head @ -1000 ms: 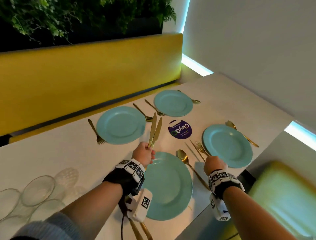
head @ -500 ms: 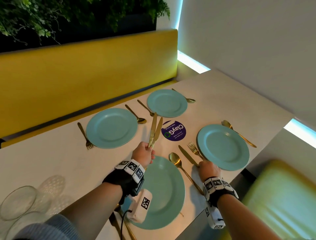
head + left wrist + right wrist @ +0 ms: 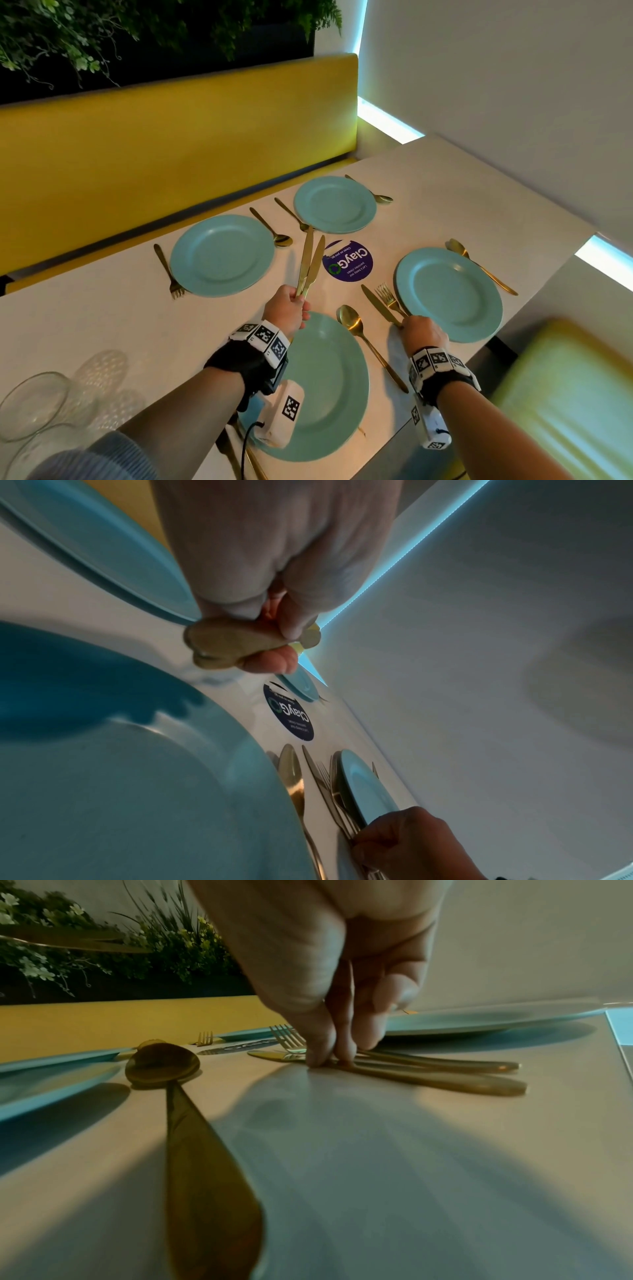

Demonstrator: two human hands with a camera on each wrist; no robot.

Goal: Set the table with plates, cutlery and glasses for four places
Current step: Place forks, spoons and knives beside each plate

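My left hand hovers over the far rim of the near teal plate and grips two gold knives upright by their handles. Their handle ends poke out under my curled fingers. My right hand is down on the table, thumb and forefinger pinching a third gold knife that lies flat beside a fork, just left of the right teal plate. A gold spoon lies between the two near plates.
Two more teal plates sit at the far side with forks and spoons beside them. A purple sticker marks the table's middle. Clear glasses stand at the near left. A yellow bench runs behind; a green seat is near right.
My right hand has brought the third knife down beside the fork, where it now lies flat, and has drawn back to its handle. My left hand still holds the two knives upright.
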